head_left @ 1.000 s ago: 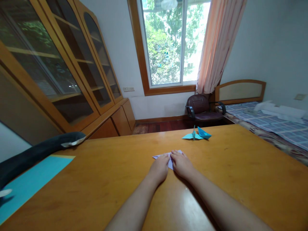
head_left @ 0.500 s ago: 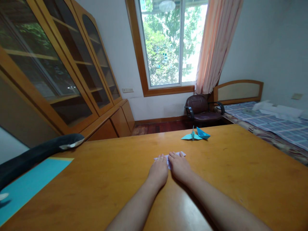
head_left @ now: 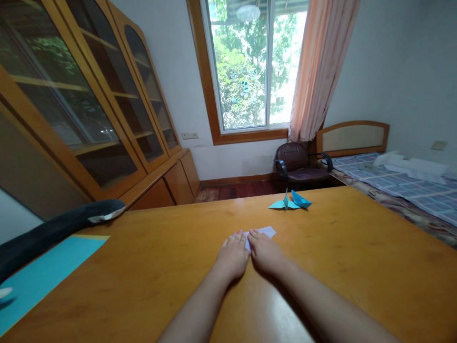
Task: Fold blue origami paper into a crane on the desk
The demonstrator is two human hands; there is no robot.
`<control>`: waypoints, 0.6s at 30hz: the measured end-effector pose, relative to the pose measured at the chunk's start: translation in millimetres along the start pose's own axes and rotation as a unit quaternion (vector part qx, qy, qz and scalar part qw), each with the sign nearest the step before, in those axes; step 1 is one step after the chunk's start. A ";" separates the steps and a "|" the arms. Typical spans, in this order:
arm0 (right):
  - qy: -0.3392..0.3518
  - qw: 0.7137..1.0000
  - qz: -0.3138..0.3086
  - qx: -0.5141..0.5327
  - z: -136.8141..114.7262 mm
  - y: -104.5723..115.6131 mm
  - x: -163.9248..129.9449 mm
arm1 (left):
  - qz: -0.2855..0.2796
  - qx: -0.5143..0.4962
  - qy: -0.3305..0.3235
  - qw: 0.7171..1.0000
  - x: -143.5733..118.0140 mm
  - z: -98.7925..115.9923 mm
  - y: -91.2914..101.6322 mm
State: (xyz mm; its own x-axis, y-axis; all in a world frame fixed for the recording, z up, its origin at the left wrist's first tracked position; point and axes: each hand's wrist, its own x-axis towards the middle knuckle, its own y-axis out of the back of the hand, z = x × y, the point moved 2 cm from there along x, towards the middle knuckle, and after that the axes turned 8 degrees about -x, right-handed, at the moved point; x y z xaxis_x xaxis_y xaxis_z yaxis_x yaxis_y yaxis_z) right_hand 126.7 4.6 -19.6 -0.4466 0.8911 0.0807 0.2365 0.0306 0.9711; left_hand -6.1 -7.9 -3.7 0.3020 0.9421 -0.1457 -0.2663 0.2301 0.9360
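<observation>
"How does the pale lilac folded paper (head_left: pixel 267 231) look?"
"Flat, angular, on the glossy brown wooden table (head_left: pixel 160 271). Bare left hand (head_left: pixel 233 257) and right hand (head_left: pixel 264 251) partly cover it; whether they pinch, I can't tell."

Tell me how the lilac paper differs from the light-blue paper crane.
The lilac paper lies flat; the paper crane has upright parts. The lilac paper is under the left hand and right hand; the paper crane stands apart from both. Shared: both rest on the table.
</observation>
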 end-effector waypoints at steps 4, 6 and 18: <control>-0.005 1.000 0.011 0.003 -1.1 5.6 -2.1 | -0.049 -0.011 -0.023 0.998 -4.3 -8.7 7.2; -0.004 1.000 0.014 0.007 -1.9 9.1 -3.0 | -0.054 -0.021 -0.054 0.997 -4.1 -14.4 9.3; 0.020 0.999 0.017 0.028 -0.6 18.4 -7.7 | 0.030 -0.053 -0.197 0.978 1.6 -15.1 20.8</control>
State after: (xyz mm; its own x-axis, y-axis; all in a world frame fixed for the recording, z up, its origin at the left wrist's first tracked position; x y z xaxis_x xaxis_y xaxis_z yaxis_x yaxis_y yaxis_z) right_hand 133.9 -2.1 -2.3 -0.4722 0.8728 0.1236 0.2990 0.0267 0.9539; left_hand -25.0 2.0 10.7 0.6063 0.7927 0.0638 -0.3827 0.2204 0.8972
